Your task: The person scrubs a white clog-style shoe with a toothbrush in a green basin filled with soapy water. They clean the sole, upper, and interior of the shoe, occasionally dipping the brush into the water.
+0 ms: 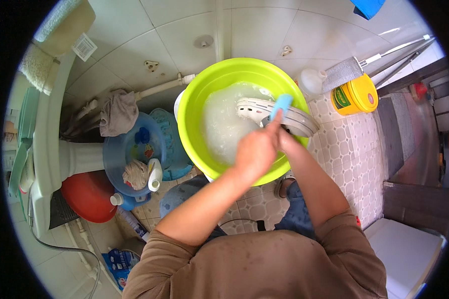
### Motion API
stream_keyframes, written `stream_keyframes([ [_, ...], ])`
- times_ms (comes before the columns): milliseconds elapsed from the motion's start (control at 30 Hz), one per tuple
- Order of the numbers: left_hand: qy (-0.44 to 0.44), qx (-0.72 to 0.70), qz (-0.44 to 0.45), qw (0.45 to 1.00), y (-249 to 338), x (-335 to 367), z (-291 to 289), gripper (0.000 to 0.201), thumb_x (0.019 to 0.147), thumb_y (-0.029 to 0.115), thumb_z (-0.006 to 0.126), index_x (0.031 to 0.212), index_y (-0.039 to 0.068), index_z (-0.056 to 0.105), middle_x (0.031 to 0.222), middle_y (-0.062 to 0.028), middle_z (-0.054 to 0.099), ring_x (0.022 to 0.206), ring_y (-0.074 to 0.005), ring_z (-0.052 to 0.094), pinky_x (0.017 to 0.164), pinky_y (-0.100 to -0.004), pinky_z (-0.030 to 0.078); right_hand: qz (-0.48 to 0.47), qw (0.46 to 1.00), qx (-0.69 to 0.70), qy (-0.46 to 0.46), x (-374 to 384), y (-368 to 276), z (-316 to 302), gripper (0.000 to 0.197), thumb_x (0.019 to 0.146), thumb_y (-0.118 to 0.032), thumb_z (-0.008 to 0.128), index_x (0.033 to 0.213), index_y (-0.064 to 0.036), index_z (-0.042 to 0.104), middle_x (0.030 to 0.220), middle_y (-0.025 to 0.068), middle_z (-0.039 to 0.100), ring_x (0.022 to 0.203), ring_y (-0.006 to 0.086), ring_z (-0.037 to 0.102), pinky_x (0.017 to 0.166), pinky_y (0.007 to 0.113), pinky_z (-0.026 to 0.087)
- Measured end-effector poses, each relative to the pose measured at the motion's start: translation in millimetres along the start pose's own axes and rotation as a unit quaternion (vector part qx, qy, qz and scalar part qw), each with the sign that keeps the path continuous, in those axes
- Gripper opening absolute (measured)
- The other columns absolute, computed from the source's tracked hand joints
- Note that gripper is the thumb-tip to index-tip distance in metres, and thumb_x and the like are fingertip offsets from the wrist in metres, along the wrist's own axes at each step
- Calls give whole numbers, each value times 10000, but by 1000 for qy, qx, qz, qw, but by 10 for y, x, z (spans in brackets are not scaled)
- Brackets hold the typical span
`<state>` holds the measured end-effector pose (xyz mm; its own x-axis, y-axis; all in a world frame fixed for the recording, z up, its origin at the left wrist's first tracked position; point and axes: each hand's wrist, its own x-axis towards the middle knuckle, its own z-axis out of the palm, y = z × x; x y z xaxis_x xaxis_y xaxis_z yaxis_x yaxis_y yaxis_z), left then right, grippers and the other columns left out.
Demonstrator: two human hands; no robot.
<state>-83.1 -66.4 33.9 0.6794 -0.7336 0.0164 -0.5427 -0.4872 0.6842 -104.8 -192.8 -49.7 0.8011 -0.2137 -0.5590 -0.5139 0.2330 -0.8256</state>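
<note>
A white clog [299, 120] with grey stripes along its side is held over the right part of a lime-green basin [190, 125]. Cloudy, sudsy water [224, 127] fills the basin's bottom. My left hand [257, 153] is closed around a light-blue brush [283, 104], which lies against the clog. Close beside it, my right hand [287, 143] grips the clog from below; most of its fingers are hidden behind the left hand and the shoe.
Left of the basin stand a clear blue tub [114, 167] with a cloth and a white bottle [155, 175], a red basin [87, 197] and a pedestal sink [55, 144]. A yellow bucket [356, 95] and a whitish jug [311, 82] stand at the right by the tiled wall.
</note>
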Motion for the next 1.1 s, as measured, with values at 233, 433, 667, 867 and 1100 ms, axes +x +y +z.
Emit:
stream_keyframes([
  [233, 12, 5, -18, 1000, -118, -2, 121, 515, 819, 126, 467, 1331, 102, 417, 740, -215, 628, 658, -367, 619, 612, -460, 495, -14, 997, -8, 81, -40, -78, 127, 512, 794, -175, 568, 1259, -18, 424, 1284, 175, 435, 1136, 276, 448, 929, 366, 376],
  [433, -43, 136, -186, 972, -772, 437, 62, 484, 841, 137, 432, 1324, 174, 423, 879, -210, 643, 811, -366, 632, 689, -459, 502, -63, 943, -315, 92, -64, -160, 82, 506, 740, -105, 569, 1217, 19, 457, 1177, 174, 521, 1062, 261, 494, 914, 347, 392],
  [667, 3, 20, -184, 983, -1000, 485, 148, 428, 862, 155, 419, 1281, 81, 463, 900, -278, 611, 850, -414, 602, 764, -468, 473, -104, 977, -184, 38, -104, -250, 63, 532, 731, -44, 523, 1249, 35, 434, 1159, 120, 531, 1031, 204, 495, 892, 292, 388],
  [867, -53, 39, -139, 988, -266, 255, -26, 517, 836, 131, 425, 1340, 33, 366, 874, -268, 622, 802, -397, 623, 741, -470, 487, -120, 984, -128, 39, -90, -187, 77, 525, 748, 1, 474, 1271, 11, 432, 1206, 177, 522, 1130, 245, 480, 952, 325, 360],
  [1100, -39, 24, -99, 994, -85, 60, 29, 493, 841, 82, 392, 1334, 59, 392, 778, -295, 605, 718, -419, 615, 675, -493, 484, -95, 994, -7, 48, 48, -53, 66, 539, 749, 17, 482, 1282, 30, 406, 1240, 141, 487, 1088, 212, 476, 905, 291, 382],
])
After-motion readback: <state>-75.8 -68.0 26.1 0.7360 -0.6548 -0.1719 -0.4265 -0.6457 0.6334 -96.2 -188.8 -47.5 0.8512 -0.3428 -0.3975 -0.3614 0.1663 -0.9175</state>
